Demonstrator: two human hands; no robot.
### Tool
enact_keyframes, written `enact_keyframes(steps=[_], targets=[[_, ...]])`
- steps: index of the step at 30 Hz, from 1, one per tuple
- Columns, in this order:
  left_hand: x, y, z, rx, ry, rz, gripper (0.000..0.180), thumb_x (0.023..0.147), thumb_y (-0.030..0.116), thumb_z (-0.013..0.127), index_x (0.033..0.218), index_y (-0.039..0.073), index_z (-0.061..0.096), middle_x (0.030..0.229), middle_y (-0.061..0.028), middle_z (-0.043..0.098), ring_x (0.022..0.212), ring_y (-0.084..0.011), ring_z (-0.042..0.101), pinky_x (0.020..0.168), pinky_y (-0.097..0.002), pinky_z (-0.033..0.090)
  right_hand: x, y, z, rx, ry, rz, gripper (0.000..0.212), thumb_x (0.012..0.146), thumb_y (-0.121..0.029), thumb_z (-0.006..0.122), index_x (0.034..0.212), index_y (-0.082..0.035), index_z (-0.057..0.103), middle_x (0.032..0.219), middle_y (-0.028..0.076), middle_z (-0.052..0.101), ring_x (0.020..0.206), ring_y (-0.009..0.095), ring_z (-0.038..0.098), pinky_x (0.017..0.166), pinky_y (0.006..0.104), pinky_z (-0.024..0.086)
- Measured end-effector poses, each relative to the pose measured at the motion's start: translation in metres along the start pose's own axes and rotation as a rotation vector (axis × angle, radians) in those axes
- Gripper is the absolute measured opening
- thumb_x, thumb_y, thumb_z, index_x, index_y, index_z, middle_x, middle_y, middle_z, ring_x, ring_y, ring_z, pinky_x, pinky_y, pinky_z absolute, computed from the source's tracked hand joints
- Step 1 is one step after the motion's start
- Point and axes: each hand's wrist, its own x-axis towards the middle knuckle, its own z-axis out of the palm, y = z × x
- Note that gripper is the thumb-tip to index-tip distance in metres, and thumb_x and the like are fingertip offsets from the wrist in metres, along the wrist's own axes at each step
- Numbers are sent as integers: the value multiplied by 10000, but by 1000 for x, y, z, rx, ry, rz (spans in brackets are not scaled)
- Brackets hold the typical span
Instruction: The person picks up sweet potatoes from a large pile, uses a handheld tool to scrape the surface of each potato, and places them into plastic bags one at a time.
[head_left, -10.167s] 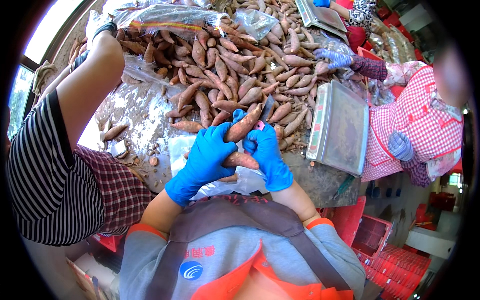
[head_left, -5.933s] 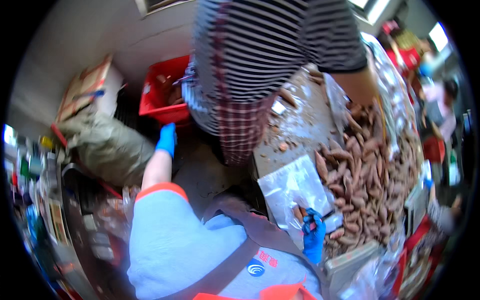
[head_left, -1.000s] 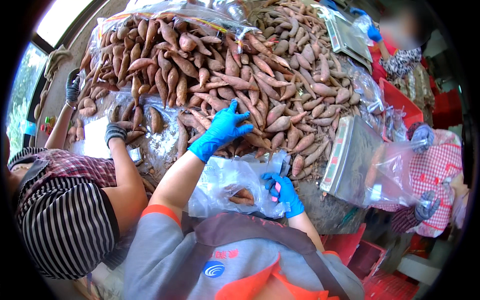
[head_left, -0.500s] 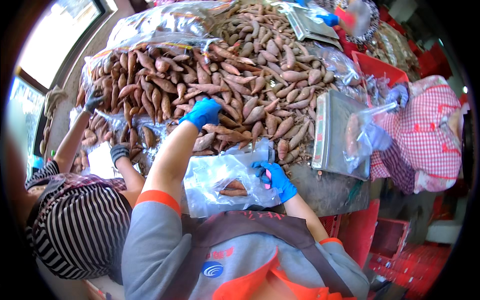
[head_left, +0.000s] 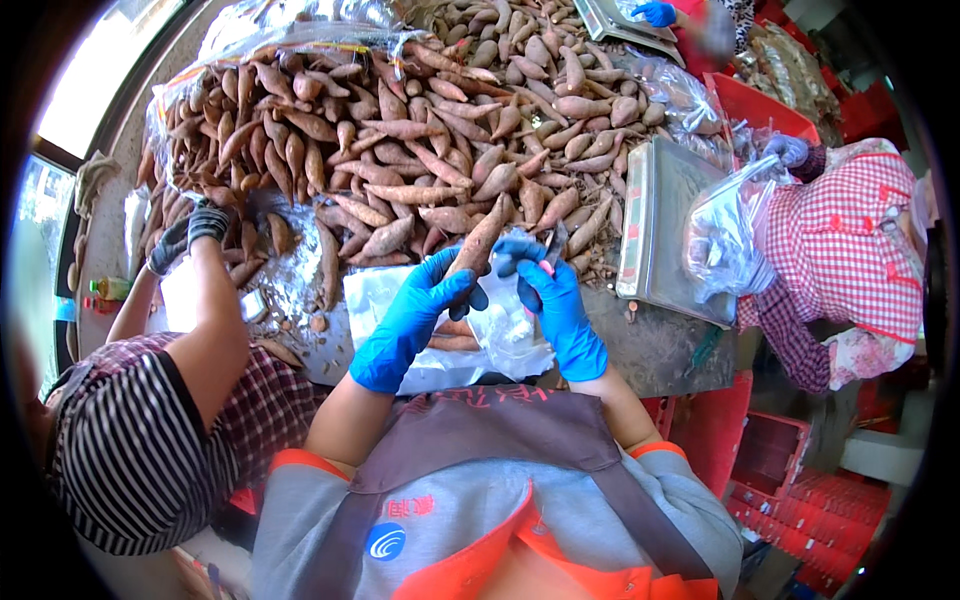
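Observation:
In my left hand (head_left: 425, 310), gloved in blue, a long brown sweet potato (head_left: 482, 236) is gripped, its tip pointing up and away. Close on its right, my right hand (head_left: 560, 310), also blue-gloved, is closed around a small pink-handled knife (head_left: 547, 267); its short blade is partly hidden. Below both hands a clear plastic bag (head_left: 515, 340) lies on the table, with sweet potatoes (head_left: 455, 342) in it. The big pile of sweet potatoes (head_left: 410, 150) spreads just beyond my hands.
A flat weighing scale (head_left: 650, 220) stands right of the pile. There a person in a checked apron (head_left: 830, 230) holds a filled plastic bag (head_left: 715, 245). At left, a person in a striped head covering (head_left: 130, 450) works with dark gloves. Red crates (head_left: 770, 450) stand at lower right.
My left hand has come back from the pile with a sweet potato. My right hand has risen off the bag's edge with the knife, and both hands are now together.

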Motion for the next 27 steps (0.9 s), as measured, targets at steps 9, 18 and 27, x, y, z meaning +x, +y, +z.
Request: enact_keyframes(steps=[9, 18, 27], targets=[[-13, -19, 27, 199, 212, 195, 473, 811, 161, 631, 1221, 10, 450, 813, -44, 590, 659, -99, 553, 614, -241, 471, 4, -8, 37, -43, -92, -123, 424, 829, -86, 560, 1236, -51, 450, 773, -58, 511, 535, -11, 394, 442, 137, 295], [-12, -31, 23, 553, 318, 352, 515, 761, 202, 670, 1208, 35, 475, 787, -96, 625, 651, -114, 589, 611, -266, 486, -2, -10, 30, 42, -62, 35, 223, 795, -57, 531, 1014, -27, 559, 563, -60, 425, 437, 24, 365, 390, 184, 274], [-9, -23, 30, 467, 225, 190, 475, 774, 106, 662, 1189, -16, 465, 888, -59, 582, 696, -104, 556, 637, -240, 478, -5, -8, 13, 62, -43, 56, 156, 770, -7, 500, 910, -18, 567, 604, -34, 468, 491, 36, 415, 435, 182, 322]])
